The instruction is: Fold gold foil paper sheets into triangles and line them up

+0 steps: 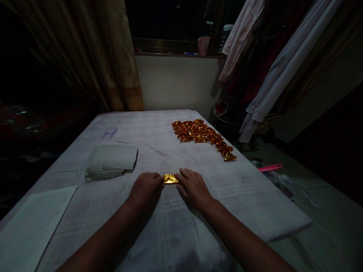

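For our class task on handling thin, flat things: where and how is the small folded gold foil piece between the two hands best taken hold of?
Probably by its short ends. The small folded gold foil piece lies flat on the white cloth, so pinch it from left and right, where the left hand and right hand already touch it.

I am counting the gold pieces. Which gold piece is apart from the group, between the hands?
The gold piece on the cloth, touched by the left hand and right hand. The others lie in a pile farther right.
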Tool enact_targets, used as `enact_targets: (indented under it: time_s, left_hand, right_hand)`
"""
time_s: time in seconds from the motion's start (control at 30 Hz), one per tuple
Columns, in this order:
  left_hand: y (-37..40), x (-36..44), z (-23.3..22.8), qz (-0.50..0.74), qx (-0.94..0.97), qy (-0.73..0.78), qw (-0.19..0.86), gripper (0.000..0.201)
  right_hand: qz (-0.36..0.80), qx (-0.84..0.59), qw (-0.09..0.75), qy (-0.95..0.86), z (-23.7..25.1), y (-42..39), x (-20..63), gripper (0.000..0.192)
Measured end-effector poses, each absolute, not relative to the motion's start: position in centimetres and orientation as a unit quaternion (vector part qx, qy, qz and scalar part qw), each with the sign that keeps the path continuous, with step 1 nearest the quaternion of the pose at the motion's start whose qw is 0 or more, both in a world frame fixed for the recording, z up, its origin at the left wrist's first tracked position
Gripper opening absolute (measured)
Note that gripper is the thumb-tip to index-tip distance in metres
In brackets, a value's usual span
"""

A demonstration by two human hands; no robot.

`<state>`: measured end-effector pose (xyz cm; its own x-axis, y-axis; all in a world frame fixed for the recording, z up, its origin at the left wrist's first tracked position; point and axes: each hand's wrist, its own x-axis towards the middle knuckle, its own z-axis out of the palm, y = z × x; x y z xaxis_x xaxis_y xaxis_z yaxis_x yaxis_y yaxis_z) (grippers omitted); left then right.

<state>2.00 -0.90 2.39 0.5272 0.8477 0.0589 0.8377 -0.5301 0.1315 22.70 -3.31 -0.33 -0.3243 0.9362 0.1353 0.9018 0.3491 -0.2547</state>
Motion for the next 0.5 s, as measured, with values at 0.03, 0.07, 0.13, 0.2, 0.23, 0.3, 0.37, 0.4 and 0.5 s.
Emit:
enact_targets:
  time_s: [0.03, 0.07, 0.13, 0.2, 0.23, 0.3, 0.37, 0.4, 0.5]
  left_hand:
    - [-0.8, 2.1, 2.5, 0.055, 0.871, 0.486, 0.043, 0.016]
    - [-0.7, 2.1, 2.6, 0.057, 0.869, 0.49, 0.04, 0.017]
    - [-0.6, 2.0, 2.6, 0.064, 0.864, 0.499, 0.034, 0.02]
    - [-0.7, 2.0, 2.6, 0.065, 0.857, 0.51, 0.037, 0.022]
    - [-0.7, 2.0, 2.6, 0.063, 0.853, 0.517, 0.04, 0.023]
    - [-0.6, 2.1, 2.6, 0.056, 0.84, 0.537, 0.043, 0.025]
    - [-0.3, 2.2, 2.7, 0.055, 0.827, 0.558, 0.041, 0.027]
    - [-0.1, 2.2, 2.7, 0.059, 0.821, 0.567, 0.04, 0.027]
    - [0.6, 2.2, 2.9, 0.083, 0.802, 0.589, 0.05, 0.024]
  right_hand:
    - [0.064, -0.567, 0.135, -0.81, -0.2, -3.2, 22.7, 0.04]
    - [0.063, -0.569, 0.139, -0.808, 0.0, -3.2, 22.7, 0.038]
    - [0.063, -0.576, 0.141, -0.802, 0.4, -3.1, 22.7, 0.033]
    - [0.066, -0.587, 0.132, -0.796, 0.9, -3.0, 22.6, 0.027]
    - [0.066, -0.595, 0.124, -0.791, 1.2, -2.9, 22.6, 0.026]
    - [0.074, -0.612, 0.106, -0.78, 1.8, -2.5, 22.5, 0.026]
    - [0.106, -0.627, 0.108, -0.764, 2.2, -2.0, 22.4, 0.027]
    - [0.126, -0.631, 0.119, -0.757, 2.4, -1.6, 22.4, 0.028]
    - [0.169, -0.633, 0.16, -0.739, 2.6, -0.3, 22.3, 0.026]
